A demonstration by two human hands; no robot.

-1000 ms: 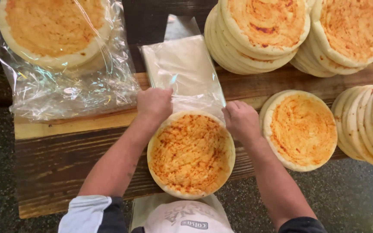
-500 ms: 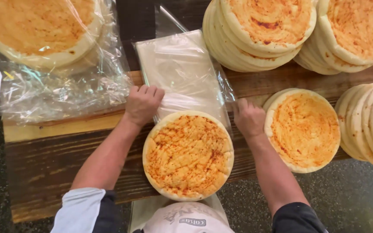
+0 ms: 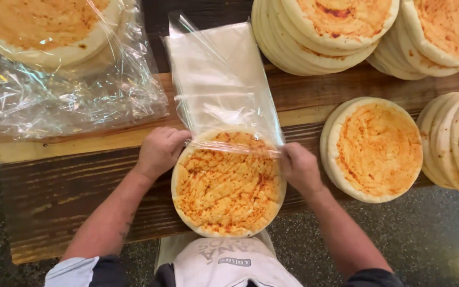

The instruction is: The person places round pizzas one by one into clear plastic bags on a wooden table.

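Both hands kept a closed grip on the mouth of a clear bag (image 3: 219, 79): the left hand (image 3: 160, 151) pinched one corner of the opening, the right hand (image 3: 298, 167) the other, so the film stood stretched over the far edge of a round flatbread (image 3: 228, 183). Head view: the flatbread lay flat on the wooden desk (image 3: 54, 186), just under the bag's mouth, apparently for sliding in. A bagged flatbread (image 3: 43, 32) sat far left; stacks of flatbreads (image 3: 325, 32) waited right.
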